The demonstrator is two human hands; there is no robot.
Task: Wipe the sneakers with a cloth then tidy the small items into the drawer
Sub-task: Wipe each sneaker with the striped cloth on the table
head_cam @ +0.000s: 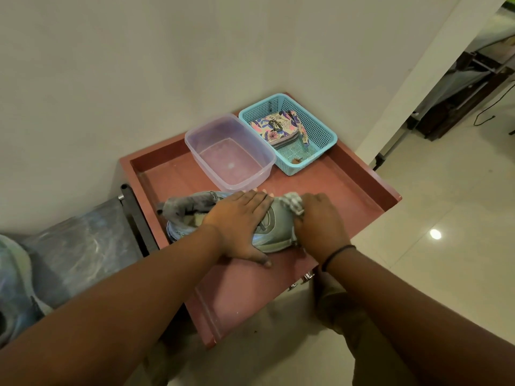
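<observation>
A grey-green sneaker (274, 228) lies on its side on the reddish cabinet top (250, 288), heel and grey tongue pointing left. My left hand (239, 224) lies flat across its middle, fingers straight, thumb on the cabinet top. My right hand (317, 221) grips a bunched pale cloth (292, 203) against the sneaker's toe. A second sneaker (14, 282) shows at the far left edge, partly out of view.
A clear plastic tub (195, 140) stands behind the sneaker, with a blue mesh basket (323, 129) to its right holding a floral pouch (276, 126). Drawer knobs (303, 280) show under the front edge. A dark bag (80, 246) sits left; tiled floor lies right.
</observation>
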